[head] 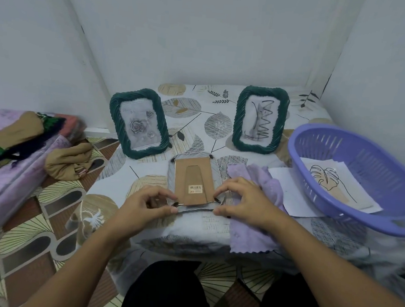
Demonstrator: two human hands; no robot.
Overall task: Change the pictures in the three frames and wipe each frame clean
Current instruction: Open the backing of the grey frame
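Frame in hand: a third frame point(192, 181) is laid face down at the table's 6 o'clock edge, brown backing board and folded easel stand uppermost, barcode sticker near its lower end.
Left hand point(144, 205): fingers are curled at the frame's lower left corner, pinching at the small black turn clip point(175, 203) there.
Right hand point(243, 200): fingers are curled at the lower right corner, on or just beside the black clip point(217, 200); the heel of the hand rests on the lilac cloth.
Clips: two more are seen at the upper corners; whether they are turned open or closed cannot be told.
Rose frame point(139, 123): stood upright at 10 o'clock, green rope-pattern border, grey rose print inside.
Cat frame point(260, 119): stood upright at 1 o'clock, same border, cat picture with a black scribble across it.
Lilac cloth point(258, 206): lying at 4 o'clock, touching the face-down frame's right edge, draped over the table edge.
Basket point(354, 177): lilac plastic, at 3 o'clock, holding a leaf line drawing point(327, 181); a white sheet point(288, 191) is tucked partly under it.
Progress, judged: the backing appears seated, so this frame is either being opened or closed up; which cannot be told.
Left to do, judged: whether the two standing frames have been changed or wiped is not shown.
Off-table: folded clothes point(26, 132) lie at 9 o'clock.
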